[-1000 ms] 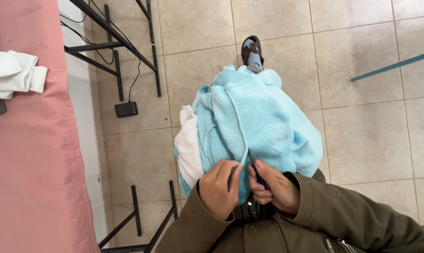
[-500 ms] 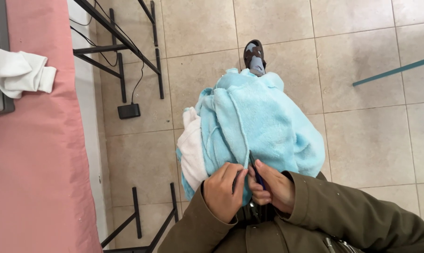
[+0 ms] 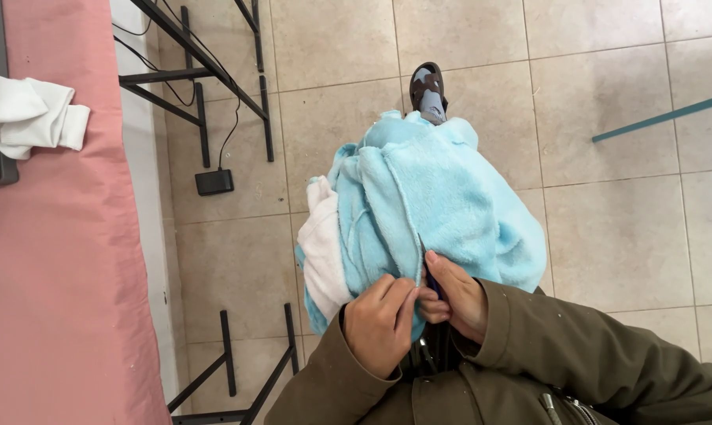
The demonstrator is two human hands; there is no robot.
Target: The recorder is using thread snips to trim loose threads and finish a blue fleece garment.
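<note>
While the person is looking straight down, these are showing, largest first:

Floor [image 3: 623, 236]: beige tiles are filling the centre and the 3 o'clock side.
Cover [image 3: 49, 275]: one pink sheet is running down the 9 o'clock edge, likely over a bed or table.
Sleeves [image 3: 576, 354]: two olive jacket sleeves are coming in from 6 o'clock.
Fleece [image 3: 442, 197]: one pale blue fleece piece is hanging in the middle of the view, its long axis running from 12 to 6 o'clock, with a seam line dropping down to the hands.
White cloth [image 3: 320, 252]: one white piece is peeking out at the fleece's 9 o'clock edge, touching it.
Folded cloth [image 3: 25, 114]: one white bundle is lying on the cover at 10 o'clock, well apart from the hands.
Frame [image 3: 206, 71]: black metal legs are standing at 11 o'clock, and more at 7 o'clock.
Left hand [image 3: 379, 323]: it is pinching the fleece's lower edge at the seam, fingers closed on the cloth.
Right hand [image 3: 450, 295]: it is pressing against the left one, thumb on the seam; whether it is gripping the cloth I cannot tell.
Relation: the fleece is lying toward 12 o'clock from both hands, which are together at its 6 o'clock end; neither is clearly nearer.
Shoe [image 3: 428, 90]: one dark shoe is showing past the fleece at 12 o'clock.
Adapter [image 3: 214, 181]: one black box with a cable is lying on the floor.
</note>
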